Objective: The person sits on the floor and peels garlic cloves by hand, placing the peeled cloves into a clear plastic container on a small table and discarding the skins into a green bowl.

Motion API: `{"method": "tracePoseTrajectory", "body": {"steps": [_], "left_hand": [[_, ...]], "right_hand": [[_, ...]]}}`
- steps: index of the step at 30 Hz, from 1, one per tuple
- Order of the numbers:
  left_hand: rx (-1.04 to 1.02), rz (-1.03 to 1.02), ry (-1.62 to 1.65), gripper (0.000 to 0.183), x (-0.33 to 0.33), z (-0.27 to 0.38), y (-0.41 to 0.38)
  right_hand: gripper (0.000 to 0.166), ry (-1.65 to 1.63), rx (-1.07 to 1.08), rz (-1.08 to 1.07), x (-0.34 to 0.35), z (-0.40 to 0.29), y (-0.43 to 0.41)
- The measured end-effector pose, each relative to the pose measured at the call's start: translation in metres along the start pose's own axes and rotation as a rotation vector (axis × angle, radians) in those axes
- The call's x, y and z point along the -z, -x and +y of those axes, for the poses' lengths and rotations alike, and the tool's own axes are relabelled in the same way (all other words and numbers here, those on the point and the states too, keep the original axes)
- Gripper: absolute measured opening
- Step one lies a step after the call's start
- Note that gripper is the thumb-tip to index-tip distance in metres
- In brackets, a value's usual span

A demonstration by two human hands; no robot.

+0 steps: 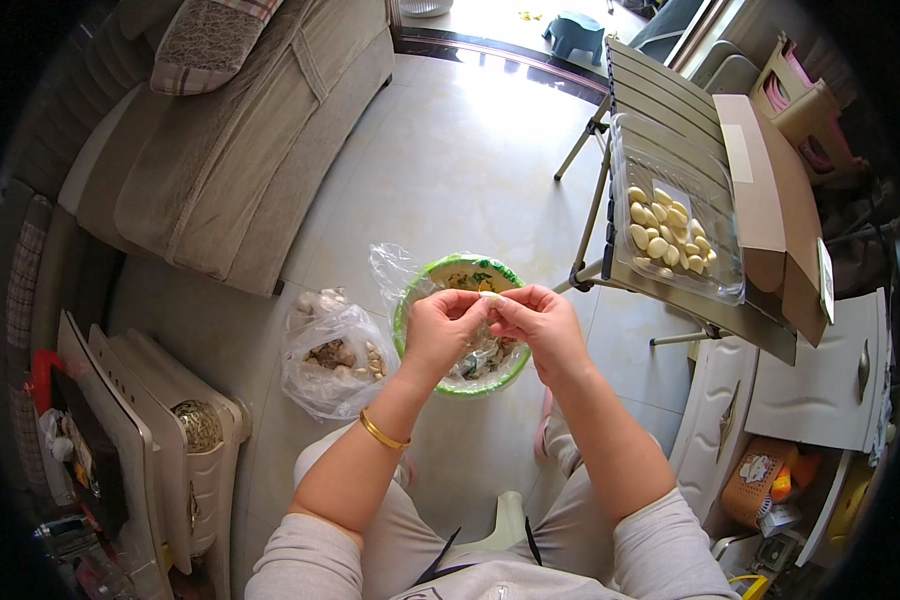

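My left hand (pixel 445 325) and my right hand (pixel 541 324) meet over a green-rimmed waste bin (pixel 400 319), pinching one garlic clove (pixel 489 297) between thumbs and fingertips. A clear plastic bag lines the bin, and peelings (pixel 487 358) lie inside, partly hidden by my hands. On the floor to the left of the bin, a translucent plastic bag (pixel 307 386) holds garlic bulbs and loose cloves. Peeled cloves (pixel 667 232) lie in a clear plastic tray (pixel 634 142) to my right.
The tray rests on a slatted folding table (pixel 656 75) beside an open cardboard box (pixel 757 187). A fabric-covered sofa (pixel 262 142) stands at the far left. White drawers (pixel 814 375) flank me on the right, one pulled out. A dark plastic stool (pixel 574 36) is beyond the doorway.
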State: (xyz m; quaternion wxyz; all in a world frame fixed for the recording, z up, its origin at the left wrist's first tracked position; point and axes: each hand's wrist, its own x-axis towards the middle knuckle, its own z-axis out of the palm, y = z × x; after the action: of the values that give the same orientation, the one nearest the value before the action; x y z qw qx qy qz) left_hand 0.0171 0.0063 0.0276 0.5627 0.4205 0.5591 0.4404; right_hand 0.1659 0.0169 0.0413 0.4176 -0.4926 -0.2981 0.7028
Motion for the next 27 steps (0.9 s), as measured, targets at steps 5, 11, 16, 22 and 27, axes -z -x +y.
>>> {"method": "tracePoseTrajectory", "body": {"steps": [5,11,16,22,27], "left_hand": [[0.038,-0.032,-0.025,0.019,0.003,0.0,0.0],[0.043,-0.042,0.032,0.017,0.007,-0.011,-0.003],[0.043,-0.038,0.102,0.016,0.007,-0.006,-0.002],[0.019,-0.117,0.13,0.018,0.007,0.002,-0.001],[0.042,-0.175,0.102,0.016,0.012,0.004,-0.001]], "right_hand": [[0.019,0.061,-0.005,-0.001,-0.002,-0.001,0.0],[0.019,0.06,-0.003,-0.011,-0.005,-0.005,-0.001],[0.018,0.076,-0.003,-0.01,-0.005,-0.007,0.002],[0.016,0.104,-0.03,-0.029,-0.003,-0.011,0.003],[0.016,0.131,-0.05,-0.039,-0.004,-0.018,0.007]]}}
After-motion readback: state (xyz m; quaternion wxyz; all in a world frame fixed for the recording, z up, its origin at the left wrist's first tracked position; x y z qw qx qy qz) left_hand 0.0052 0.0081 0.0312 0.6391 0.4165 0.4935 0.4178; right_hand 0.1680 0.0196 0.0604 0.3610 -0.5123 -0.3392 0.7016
